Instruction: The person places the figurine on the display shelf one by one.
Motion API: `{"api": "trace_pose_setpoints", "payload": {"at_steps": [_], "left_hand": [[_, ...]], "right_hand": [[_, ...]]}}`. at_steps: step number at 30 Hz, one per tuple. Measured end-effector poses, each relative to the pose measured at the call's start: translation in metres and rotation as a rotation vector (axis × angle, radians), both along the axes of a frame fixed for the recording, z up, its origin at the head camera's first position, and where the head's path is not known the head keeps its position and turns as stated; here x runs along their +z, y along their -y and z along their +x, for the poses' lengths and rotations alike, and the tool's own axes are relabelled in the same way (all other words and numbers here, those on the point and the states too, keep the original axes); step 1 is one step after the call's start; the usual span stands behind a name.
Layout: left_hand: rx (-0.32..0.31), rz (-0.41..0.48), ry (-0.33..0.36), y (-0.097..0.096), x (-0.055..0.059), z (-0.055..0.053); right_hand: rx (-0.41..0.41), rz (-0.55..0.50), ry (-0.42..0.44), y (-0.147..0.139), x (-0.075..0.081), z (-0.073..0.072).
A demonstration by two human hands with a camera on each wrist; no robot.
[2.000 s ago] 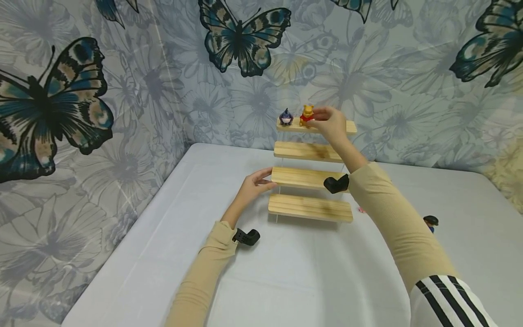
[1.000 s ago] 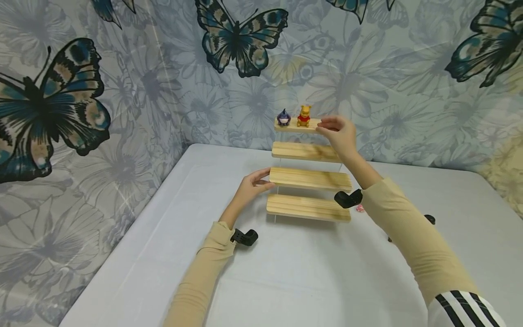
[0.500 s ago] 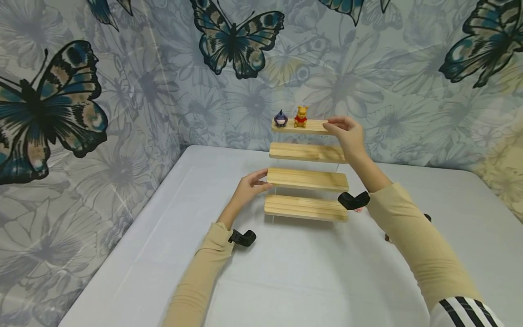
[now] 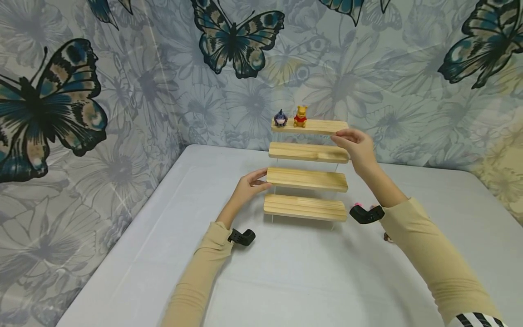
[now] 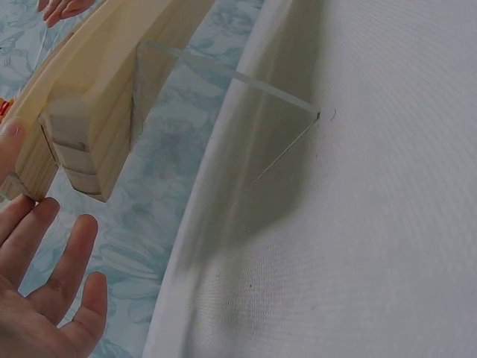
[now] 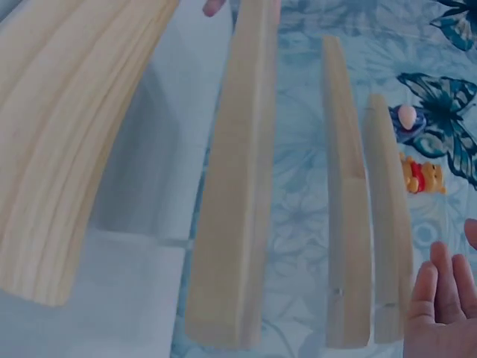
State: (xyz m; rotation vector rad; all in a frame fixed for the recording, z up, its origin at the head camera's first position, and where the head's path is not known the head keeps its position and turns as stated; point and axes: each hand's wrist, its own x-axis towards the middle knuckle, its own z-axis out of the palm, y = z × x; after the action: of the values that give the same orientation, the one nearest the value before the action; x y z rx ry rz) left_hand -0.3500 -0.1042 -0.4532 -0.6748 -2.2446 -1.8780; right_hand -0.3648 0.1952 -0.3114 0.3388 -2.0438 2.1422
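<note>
A tiered wooden display stand (image 4: 307, 180) rises at mid-table on thin clear supports. Its top board carries a yellow bear figurine in a red shirt (image 4: 300, 117) and, left of it, a purple-blue donkey figurine (image 4: 280, 118). My left hand (image 4: 247, 188) holds the left end of the second board from the bottom; in the left wrist view the thumb lies on one side, with fingertips (image 5: 46, 209) at the board's other edge. At the right end of the top board is my right hand (image 4: 356, 147), nothing in its fingers. Its fingers (image 6: 446, 280) are extended in the right wrist view.
A small pink item (image 4: 358, 204) shows partly behind the right wrist's black camera (image 4: 366, 215). Beside the right sleeve lies a small brown item (image 4: 387, 237), partly hidden. The white-covered table (image 4: 302, 272) meets a butterfly-patterned backdrop (image 4: 253, 109).
My right hand has let go of the bear figurine and moved right, then slightly down, along the top board to its end. The bear stays on the board. My left hand keeps its place.
</note>
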Motion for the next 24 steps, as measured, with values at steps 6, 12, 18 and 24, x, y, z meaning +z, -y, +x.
{"api": "trace_pose_setpoints", "payload": {"at_steps": [6, 12, 18, 24], "left_hand": [[0.018, -0.025, 0.019, 0.000, 0.000, 0.002], [-0.003, -0.001, 0.090, -0.001, 0.032, 0.028], [-0.028, 0.010, 0.130, -0.001, 0.051, 0.041], [-0.038, 0.006, 0.123, 0.000, 0.056, 0.046]], "right_hand": [[0.024, 0.058, -0.001, 0.006, 0.011, 0.030], [0.038, 0.126, 0.019, -0.021, -0.012, 0.010], [-0.051, 0.278, 0.008, -0.002, 0.023, 0.063], [-0.068, 0.319, 0.028, -0.008, 0.024, 0.078]]}}
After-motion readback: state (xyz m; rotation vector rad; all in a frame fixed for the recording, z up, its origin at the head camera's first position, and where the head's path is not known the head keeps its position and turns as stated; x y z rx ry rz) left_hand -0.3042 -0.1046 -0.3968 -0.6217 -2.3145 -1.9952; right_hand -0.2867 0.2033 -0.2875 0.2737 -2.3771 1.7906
